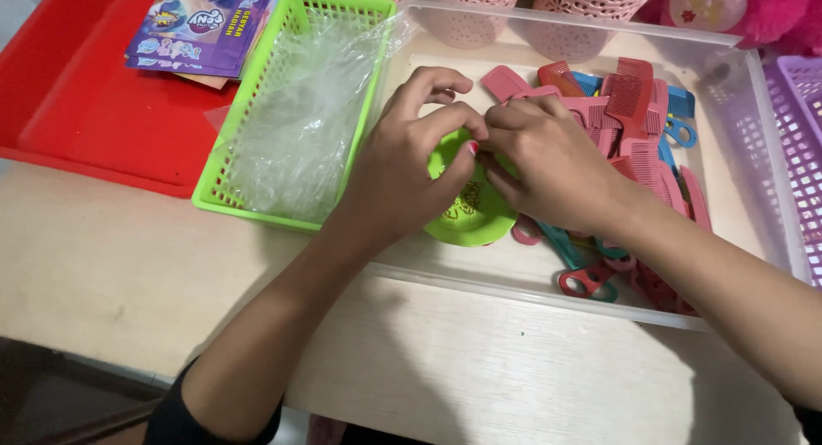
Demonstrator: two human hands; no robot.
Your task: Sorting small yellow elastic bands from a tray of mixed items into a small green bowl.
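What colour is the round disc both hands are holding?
Bright green disc, held by both hands; head view.

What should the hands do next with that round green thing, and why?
Probably lift the round green disc a little clear of the clear bin. Both the left hand and right hand pinch its top edge together, and pink and blue combs crowd right beside it, so raising it should avoid snagging them.
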